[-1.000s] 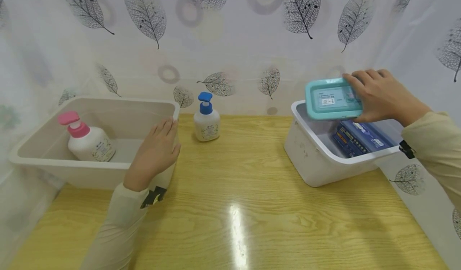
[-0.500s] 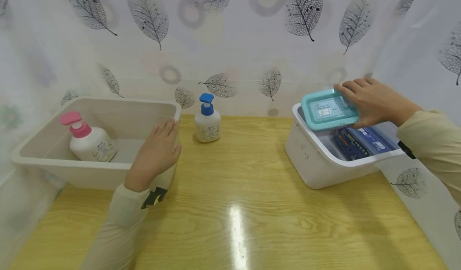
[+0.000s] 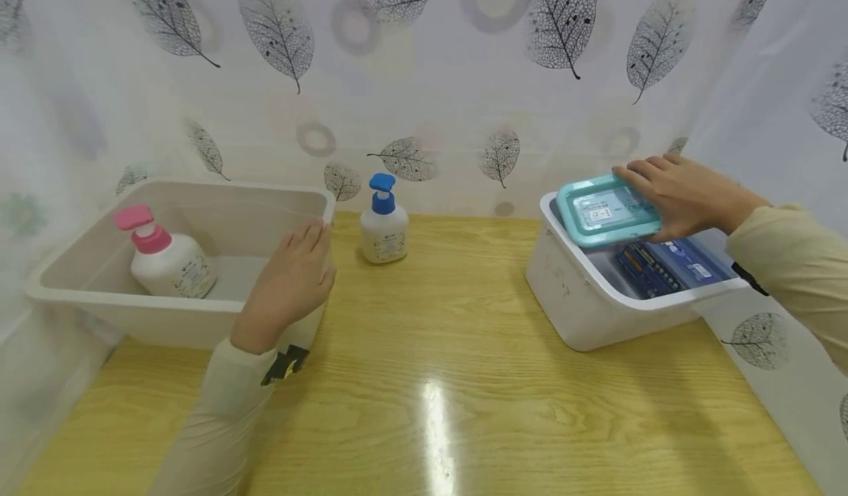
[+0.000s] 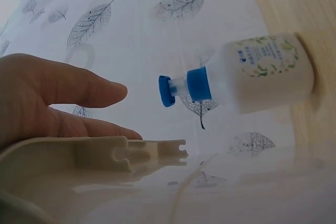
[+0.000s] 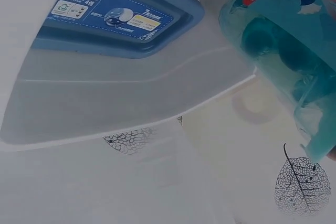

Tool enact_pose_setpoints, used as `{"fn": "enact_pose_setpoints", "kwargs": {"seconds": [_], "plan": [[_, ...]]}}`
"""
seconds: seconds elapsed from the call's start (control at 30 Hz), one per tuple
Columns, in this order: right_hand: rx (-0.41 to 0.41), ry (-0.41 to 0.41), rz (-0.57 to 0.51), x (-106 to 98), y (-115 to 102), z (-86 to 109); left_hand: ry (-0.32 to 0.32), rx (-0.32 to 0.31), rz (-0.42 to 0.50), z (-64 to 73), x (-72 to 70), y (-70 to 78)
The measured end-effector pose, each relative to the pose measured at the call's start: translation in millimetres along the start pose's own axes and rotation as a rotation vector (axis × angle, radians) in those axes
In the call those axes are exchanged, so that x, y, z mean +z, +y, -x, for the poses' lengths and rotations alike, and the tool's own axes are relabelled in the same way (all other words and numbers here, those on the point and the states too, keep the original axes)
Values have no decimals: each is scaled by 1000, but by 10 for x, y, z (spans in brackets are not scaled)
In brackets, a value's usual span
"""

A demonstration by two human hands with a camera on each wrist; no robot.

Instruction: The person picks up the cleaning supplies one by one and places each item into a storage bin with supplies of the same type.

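My right hand (image 3: 692, 196) grips a teal plastic box of laundry pods (image 3: 599, 213) by its right end, tilted over the left side of the white bin (image 3: 563, 297). Round pods show through the wall of the teal box (image 5: 294, 51) in the right wrist view. A dark blue box (image 3: 685, 260) lies inside that bin. On the right rim of the beige basin (image 3: 165, 319) rests my left hand (image 3: 288, 282), its fingers straight. Thumb and fingers of the left hand (image 4: 63, 93) are apart in the left wrist view, near the blue-topped pump bottle (image 4: 262, 72).
A white bottle with a pink pump (image 3: 172, 264) leans in the beige basin. Between basin and bin, the blue-pump bottle (image 3: 384, 231) stands upright at the back of the wooden table (image 3: 424, 319). A leaf-patterned curtain (image 3: 437, 76) hangs behind.
My right hand has lowered the teal box of laundry pods and shifted it slightly left, close to the bin's rim. My left hand stays on the basin rim. The view has tilted slightly.
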State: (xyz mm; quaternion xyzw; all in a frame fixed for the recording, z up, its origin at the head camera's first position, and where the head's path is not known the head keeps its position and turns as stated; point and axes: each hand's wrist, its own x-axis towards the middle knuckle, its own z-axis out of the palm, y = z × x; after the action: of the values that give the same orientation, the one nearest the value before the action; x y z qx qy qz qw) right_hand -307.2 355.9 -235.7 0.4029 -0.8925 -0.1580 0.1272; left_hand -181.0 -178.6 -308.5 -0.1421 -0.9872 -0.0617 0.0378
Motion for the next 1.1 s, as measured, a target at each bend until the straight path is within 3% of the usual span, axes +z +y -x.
{"fn": "enact_pose_setpoints", "kwargs": {"seconds": [0.2, 0.47, 0.8, 1.1], "plan": [[-10, 6, 14, 45, 30, 33, -7, -4, 0, 10, 5, 13], [-2, -134, 40, 113, 4, 55, -13, -9, 4, 6, 14, 9], [-77, -139, 40, 261, -13, 49, -10, -8, -6, -1, 12, 3], [-90, -243, 29, 311, -51, -18, 8, 1, -11, -11, 15, 6]]}}
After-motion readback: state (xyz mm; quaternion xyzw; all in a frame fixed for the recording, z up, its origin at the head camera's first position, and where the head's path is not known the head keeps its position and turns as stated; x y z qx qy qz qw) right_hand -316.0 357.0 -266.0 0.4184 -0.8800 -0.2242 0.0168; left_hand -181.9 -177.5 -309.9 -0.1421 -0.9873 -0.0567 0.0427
